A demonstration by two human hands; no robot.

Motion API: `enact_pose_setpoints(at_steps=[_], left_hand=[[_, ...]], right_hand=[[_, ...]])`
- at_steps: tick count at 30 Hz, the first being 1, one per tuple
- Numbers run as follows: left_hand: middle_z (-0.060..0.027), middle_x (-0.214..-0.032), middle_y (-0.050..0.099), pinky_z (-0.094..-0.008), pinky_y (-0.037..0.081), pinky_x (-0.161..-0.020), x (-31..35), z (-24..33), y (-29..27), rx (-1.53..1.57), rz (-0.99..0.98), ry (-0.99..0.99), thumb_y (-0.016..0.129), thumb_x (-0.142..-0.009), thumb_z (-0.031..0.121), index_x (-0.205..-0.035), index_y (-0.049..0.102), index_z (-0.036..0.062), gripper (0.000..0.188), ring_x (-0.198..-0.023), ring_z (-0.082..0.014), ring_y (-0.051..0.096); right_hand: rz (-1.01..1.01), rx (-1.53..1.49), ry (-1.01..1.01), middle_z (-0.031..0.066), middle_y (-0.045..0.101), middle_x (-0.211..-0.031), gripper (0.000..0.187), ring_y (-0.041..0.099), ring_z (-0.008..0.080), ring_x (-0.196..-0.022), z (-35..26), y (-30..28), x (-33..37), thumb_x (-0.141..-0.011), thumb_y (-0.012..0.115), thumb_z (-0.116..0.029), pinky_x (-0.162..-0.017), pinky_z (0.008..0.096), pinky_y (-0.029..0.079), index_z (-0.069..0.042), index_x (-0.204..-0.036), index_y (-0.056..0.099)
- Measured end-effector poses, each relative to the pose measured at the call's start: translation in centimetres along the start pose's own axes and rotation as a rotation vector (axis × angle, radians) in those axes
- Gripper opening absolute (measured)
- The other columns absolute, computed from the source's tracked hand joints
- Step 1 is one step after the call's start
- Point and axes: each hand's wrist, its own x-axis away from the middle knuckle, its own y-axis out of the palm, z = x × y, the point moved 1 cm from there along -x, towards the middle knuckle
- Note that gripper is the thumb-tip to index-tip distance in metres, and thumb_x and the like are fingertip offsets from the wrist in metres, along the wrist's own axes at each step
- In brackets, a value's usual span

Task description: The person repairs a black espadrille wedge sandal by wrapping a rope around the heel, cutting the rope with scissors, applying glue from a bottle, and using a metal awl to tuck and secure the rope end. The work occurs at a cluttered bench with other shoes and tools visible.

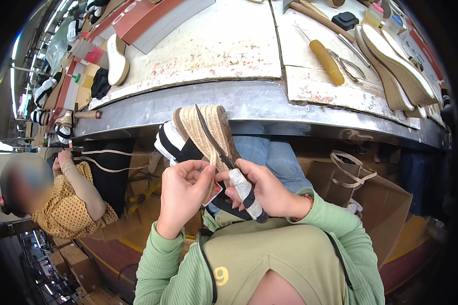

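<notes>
The left hand (183, 192) had its grip pinching a braided strip (213, 155) against the wedge sandal (217, 121), at the near edge of the surface (259, 96); the right hand (269, 192) gripped a dark-bladed tool (240, 187); far right lay an orange-handled awl (326, 62).

Bright indoor light, bent fisheye view
Strip lights (2, 146) glare at far left; the metal table edge (147, 104) shines softly; shade gathers beneath; the co-worker's head (26, 183) is blurred; corners go black.
</notes>
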Motion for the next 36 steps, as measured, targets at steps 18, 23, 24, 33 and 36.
enact_pose_setpoints(at_steps=[18,23,24,33,36], left_hand=[[-0.0033,-0.065,0.066,-0.0186,0.041,-0.047,-0.1,-1.7,1.7,0.319,0.13,-0.031,0.065,-0.091,0.006,-0.09,0.067,-0.0103,0.016,-0.055,-0.0024,0.056],[-0.0021,-0.064,0.064,-0.0176,0.04,-0.048,-0.2,-1.7,1.7,0.326,0.126,-0.032,0.066,-0.091,0.006,-0.089,0.067,-0.0104,0.016,-0.054,-0.002,0.055],[-0.002,-0.064,0.064,-0.0176,0.04,-0.048,-0.2,-1.7,1.7,0.329,0.129,-0.036,0.066,-0.091,0.006,-0.089,0.067,-0.0103,0.016,-0.054,-0.0018,0.054],[-0.0009,-0.066,0.064,-0.0172,0.04,-0.049,-0.1,-2.1,2.0,0.387,0.132,-0.03,0.066,-0.09,0.006,-0.089,0.068,-0.0095,0.015,-0.055,-0.001,0.053],[-0.0008,-0.067,0.064,-0.0174,0.042,-0.05,-0.2,-2.1,2.1,0.395,0.128,-0.003,0.067,-0.09,0.006,-0.089,0.068,-0.0091,0.015,-0.057,-0.0013,0.055]], right_hand=[[-0.319,0.336,0.276,0.0103,0.051,-0.076,0.033,0.045,0.0203,-0.067,-4.1,-5.7,5.2,-0.095,0.061,-0.03,-0.064,0.0329,0.042,0.0,-0.094,0.049],[-0.329,0.509,0.109,0.0157,0.053,-0.078,0.034,0.053,0.029,-0.069,-4.4,-5.9,4.9,-0.094,0.063,-0.029,-0.066,0.0388,0.042,0.003,-0.093,0.051],[-0.338,0.534,0.123,0.0171,0.053,-0.078,0.034,0.053,0.0308,-0.069,-4.4,-5.8,4.9,-0.094,0.063,-0.028,-0.065,0.0393,0.042,0.003,-0.092,0.051],[-0.312,0.538,0.227,0.0227,0.05,-0.06,0.062,0.05,0.0354,-0.053,-3.0,-4.6,5.1,-0.098,0.054,-0.05,-0.054,0.0434,0.041,0.007,-0.074,0.058],[-0.28,0.574,0.178,0.0229,0.047,-0.057,0.062,0.049,0.0363,-0.051,-2.8,-4.3,5.0,-0.098,0.054,-0.048,-0.053,0.0441,0.04,0.006,-0.07,0.056]])
